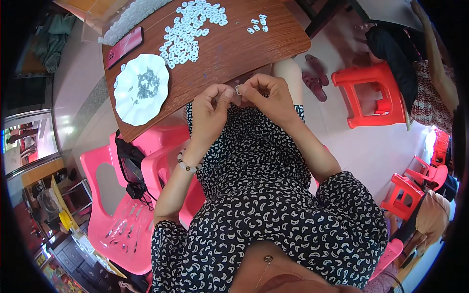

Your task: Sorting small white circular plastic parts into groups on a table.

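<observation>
Just off the near edge of the wooden table, my two hands meet above my lap. Between the thumb and index finger of my right hand [271,100] is a small white plastic piece [239,89] with a hole in it. My left hand [213,105] is closed in a pinch right beside it; what its fingertips hold is too small to make out. On the table [234,46] lies a loose spread of similar white oval pieces [181,46]. A white wavy-rimmed plate [134,110] at the left carries a pile of tiny grey parts [148,84].
A pink phone [125,46] lies behind the plate, near a row of white pieces [132,22]. Several white pieces [256,24] sit apart at the far right. A pink chair [117,234] holding a black bag [131,161] stands left; a red stool [371,97] and another person [432,93] are at right.
</observation>
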### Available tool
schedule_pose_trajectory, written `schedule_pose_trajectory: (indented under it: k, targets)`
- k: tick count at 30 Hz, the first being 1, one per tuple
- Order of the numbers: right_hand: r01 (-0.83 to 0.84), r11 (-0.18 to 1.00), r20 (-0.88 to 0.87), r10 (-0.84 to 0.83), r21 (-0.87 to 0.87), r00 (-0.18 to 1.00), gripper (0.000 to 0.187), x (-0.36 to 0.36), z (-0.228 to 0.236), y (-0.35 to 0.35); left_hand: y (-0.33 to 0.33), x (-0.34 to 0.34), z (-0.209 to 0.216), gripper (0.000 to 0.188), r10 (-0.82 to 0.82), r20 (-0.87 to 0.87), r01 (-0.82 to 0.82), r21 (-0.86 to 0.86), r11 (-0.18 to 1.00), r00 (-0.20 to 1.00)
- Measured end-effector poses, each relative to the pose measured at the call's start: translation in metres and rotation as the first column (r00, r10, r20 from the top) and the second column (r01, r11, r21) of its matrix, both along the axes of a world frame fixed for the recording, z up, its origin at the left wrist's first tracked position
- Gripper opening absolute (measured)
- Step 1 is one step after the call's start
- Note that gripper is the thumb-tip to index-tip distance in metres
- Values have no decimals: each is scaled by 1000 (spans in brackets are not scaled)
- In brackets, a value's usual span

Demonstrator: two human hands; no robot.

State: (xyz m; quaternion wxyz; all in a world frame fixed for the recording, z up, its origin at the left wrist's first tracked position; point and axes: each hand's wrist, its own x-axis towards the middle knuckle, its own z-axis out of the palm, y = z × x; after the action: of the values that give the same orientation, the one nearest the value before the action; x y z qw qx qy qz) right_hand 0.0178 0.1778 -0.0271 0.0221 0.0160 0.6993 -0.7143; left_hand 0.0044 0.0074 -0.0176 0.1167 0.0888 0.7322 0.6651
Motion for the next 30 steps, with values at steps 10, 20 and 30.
schedule_pose_trajectory:
  k: [10,20,30]
  targets:
    - [55,981,-119,-33,185,992,21,1,-6,-1,-1,-1,1,15,-4,-11,4,-57,998,1000]
    - [42,952,-180,14,303,984,21,1,-2,2,-2,0,11,16,-15,-67,2,-188,982,998]
    - [-57,952,-130,100,301,986,15,-1,-2,6,-4,0,1,15,-16,-161,-30,-283,959,987]
